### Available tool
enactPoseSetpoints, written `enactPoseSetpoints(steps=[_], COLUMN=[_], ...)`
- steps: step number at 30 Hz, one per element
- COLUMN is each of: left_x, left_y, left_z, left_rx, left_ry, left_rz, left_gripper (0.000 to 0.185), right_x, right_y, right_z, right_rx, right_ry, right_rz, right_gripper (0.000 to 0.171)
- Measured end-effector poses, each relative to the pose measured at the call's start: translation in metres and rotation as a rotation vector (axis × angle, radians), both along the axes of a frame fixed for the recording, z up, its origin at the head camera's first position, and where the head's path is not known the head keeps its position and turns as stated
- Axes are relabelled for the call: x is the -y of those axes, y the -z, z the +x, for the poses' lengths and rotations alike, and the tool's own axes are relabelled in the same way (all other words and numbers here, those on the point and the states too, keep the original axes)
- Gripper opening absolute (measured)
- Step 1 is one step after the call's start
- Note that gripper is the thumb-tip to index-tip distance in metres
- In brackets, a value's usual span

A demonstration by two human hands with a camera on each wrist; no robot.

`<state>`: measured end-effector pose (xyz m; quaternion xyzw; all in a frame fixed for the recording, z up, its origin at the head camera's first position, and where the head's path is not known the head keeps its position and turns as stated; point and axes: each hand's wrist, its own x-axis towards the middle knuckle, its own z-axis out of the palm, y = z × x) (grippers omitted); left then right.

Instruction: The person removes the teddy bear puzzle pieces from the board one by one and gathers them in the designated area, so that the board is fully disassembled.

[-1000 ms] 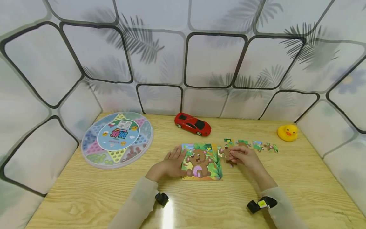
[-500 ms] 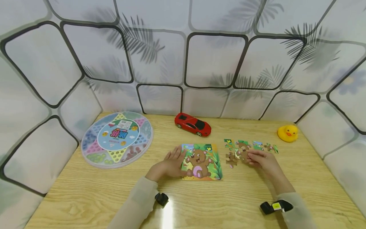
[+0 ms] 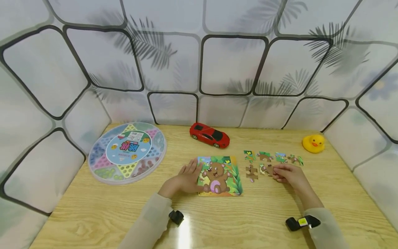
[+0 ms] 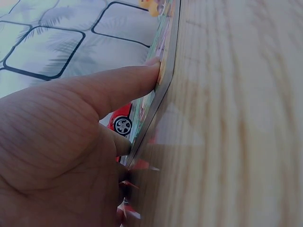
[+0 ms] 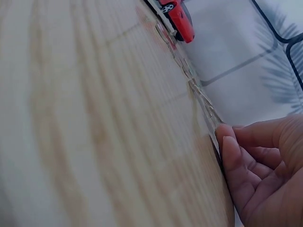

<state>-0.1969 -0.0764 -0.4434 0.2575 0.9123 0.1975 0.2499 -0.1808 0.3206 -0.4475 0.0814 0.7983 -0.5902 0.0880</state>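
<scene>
A square bear picture puzzle (image 3: 219,178) lies flat on the wooden table. Along its left edge rests my left hand (image 3: 186,178), fingers extended; in the left wrist view the thumb (image 4: 128,85) touches the picture's edge. To the right, my right hand (image 3: 290,176) pinches the side of a brown jigsaw piece (image 3: 266,169) between thumb and fingers, low at the tabletop. Another brown jigsaw piece (image 3: 252,173) lies just left of it. Behind them is a row of several loose pieces, among them a green one (image 3: 249,155) and a blue-green one (image 3: 281,157).
A red toy car (image 3: 209,135) stands behind the picture. At the left is a round board game case (image 3: 127,152) with coloured beads. A yellow rubber duck (image 3: 313,143) sits at the back right. Patterned fabric walls (image 3: 230,65) enclose the table (image 3: 230,221).
My right hand put one brown piece down right of the picture, moved right and brought a second piece down beside it. The left hand has stayed in place.
</scene>
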Motion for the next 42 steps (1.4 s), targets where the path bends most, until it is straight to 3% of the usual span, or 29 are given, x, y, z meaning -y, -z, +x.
enactPoseSetpoints(steps=[5,16,24,29,34,42], left_x=[0.0,0.0,0.001,0.0,0.0,0.001], left_y=[-0.004,-0.002,-0.004,-0.004,-0.004,-0.003], left_z=[0.002,0.003,0.002,0.002,0.002,0.002], left_rx=[0.01,0.012,0.017,0.017,0.014,0.012], left_ry=[-0.006,-0.004,0.001,0.001,0.001,0.003], left_rz=[-0.005,0.0,0.0,-0.002,-0.008,-0.01], left_gripper=[0.097,0.096,0.096,0.096,0.096,0.097], right_x=[0.0,-0.005,-0.006,0.0,0.012,0.031], right_y=[0.001,0.0,-0.002,-0.004,-0.01,-0.015], right_z=[-0.002,0.004,0.006,0.005,0.005,0.008], right_rx=[0.025,-0.009,-0.029,-0.06,-0.089,-0.101], right_ry=[0.021,0.081,0.079,0.055,0.01,-0.041], right_rz=[0.014,0.065,-0.007,-0.035,-0.017,0.013], right_gripper=[0.032,0.042,0.034,0.033,0.044,0.044])
